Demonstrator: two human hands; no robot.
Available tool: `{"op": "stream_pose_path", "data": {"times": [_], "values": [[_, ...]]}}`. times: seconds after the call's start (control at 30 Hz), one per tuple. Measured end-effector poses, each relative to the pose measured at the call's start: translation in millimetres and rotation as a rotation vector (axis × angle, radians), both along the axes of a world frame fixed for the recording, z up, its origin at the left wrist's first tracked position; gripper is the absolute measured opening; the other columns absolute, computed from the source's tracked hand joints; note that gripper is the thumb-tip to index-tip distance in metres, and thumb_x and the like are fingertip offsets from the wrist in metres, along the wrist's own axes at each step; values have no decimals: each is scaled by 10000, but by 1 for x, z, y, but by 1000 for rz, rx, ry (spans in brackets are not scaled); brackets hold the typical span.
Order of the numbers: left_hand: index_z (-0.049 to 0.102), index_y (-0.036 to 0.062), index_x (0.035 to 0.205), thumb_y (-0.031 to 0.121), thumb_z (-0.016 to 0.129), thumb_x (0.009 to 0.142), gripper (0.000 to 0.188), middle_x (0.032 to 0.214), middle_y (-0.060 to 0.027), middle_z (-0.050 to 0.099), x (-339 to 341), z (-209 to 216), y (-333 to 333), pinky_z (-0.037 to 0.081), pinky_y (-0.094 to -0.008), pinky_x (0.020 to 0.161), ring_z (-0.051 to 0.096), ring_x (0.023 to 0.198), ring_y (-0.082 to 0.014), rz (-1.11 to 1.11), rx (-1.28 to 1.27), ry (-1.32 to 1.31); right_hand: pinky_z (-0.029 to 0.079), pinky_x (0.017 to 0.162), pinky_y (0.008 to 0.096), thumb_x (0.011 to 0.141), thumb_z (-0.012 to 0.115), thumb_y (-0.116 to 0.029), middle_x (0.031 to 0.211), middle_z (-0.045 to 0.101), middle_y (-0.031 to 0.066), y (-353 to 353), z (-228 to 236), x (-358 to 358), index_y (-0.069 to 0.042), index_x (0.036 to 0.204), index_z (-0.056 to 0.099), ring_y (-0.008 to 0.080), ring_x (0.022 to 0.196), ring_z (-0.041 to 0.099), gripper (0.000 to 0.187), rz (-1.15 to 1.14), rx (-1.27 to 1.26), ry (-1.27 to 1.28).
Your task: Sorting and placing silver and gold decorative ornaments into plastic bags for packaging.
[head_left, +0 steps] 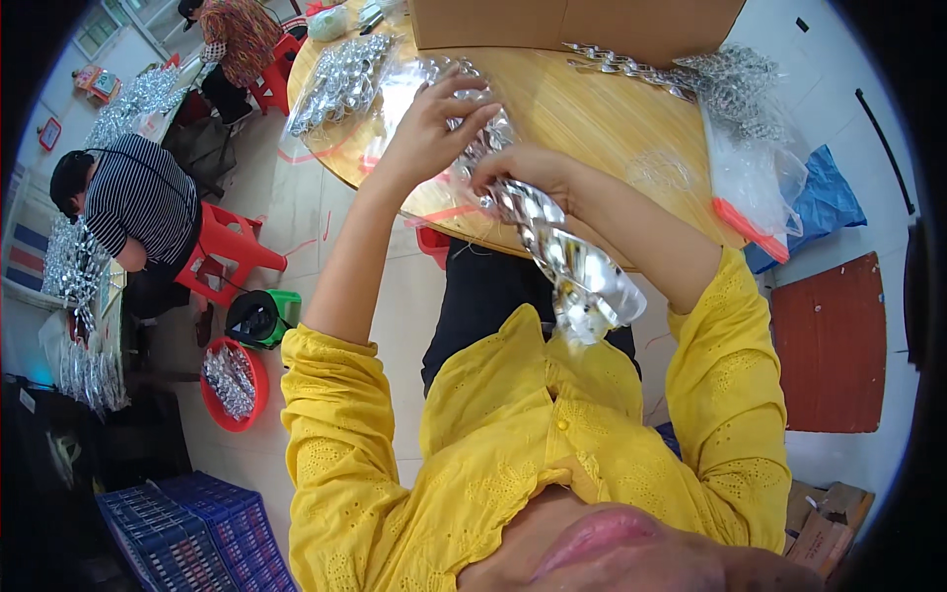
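A shiny silver twisted spiral strip (pixel 567 255) slants from the table edge down toward my lap. My right hand (pixel 533 176) is closed around its upper end. My left hand (pixel 434 128) lies over more silver spirals (pixel 493 138) and a clear plastic bag (pixel 395 94), its fingers apart and curved. How far its fingertips press on them is partly hidden. Beside it on the left, a clear bag of silver spirals (pixel 345 84) lies at the table's edge.
The round wooden table (pixel 602 118) carries a cardboard box (pixel 572 25) at the back. More silver spirals (pixel 730 89) lie on the right, above a plastic bag (pixel 755 187). Two people sit working at the left. A red basin (pixel 258 390) and blue crates (pixel 202 523) stand on the floor.
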State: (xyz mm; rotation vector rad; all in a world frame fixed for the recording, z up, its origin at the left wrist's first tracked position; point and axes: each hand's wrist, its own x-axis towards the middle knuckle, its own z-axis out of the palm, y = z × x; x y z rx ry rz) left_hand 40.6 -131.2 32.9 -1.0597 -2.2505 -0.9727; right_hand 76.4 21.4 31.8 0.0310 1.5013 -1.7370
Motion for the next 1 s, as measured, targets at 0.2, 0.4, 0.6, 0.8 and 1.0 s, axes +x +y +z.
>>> {"op": "stream_pose_path", "data": {"times": [0.2,0.4,0.6,0.8,1.0], "values": [[547,124,1058,39,526,711,357,1022,-97,556,17,16,-9,403,-304,803,502,974,-255,139,27,20,469,355,250,721,516,-106,539,540,84,8,18,5,5,706,523,131,401,528,112,-111,-171,1],[547,4,849,-76,475,626,247,898,-111,563,36,-8,-2,431,-313,695,541,831,-257,229,297,263,521,450,259,711,525,-61,587,542,79,24,-4,4,15,788,512,127,436,548,109,-126,-201,-17],[404,11,1005,137,556,636,419,1035,-177,420,73,-17,30,335,-382,814,405,999,-289,426,60,220,463,395,234,699,570,-90,595,537,81,25,-13,8,7,773,508,135,424,529,137,-122,-118,78],[306,0,1180,154,578,638,626,1095,-200,393,59,-43,6,312,-404,846,382,1026,-319,490,-36,-29,447,377,200,650,582,6,682,551,96,30,-19,21,7,896,435,118,434,526,286,-120,-77,106],[402,28,1153,121,558,694,494,1152,-171,399,55,-52,-4,322,-400,865,369,1072,-332,586,-18,13,445,386,177,645,589,10,692,562,71,32,-18,31,-2,931,487,99,425,521,304,-133,-163,66]]}}
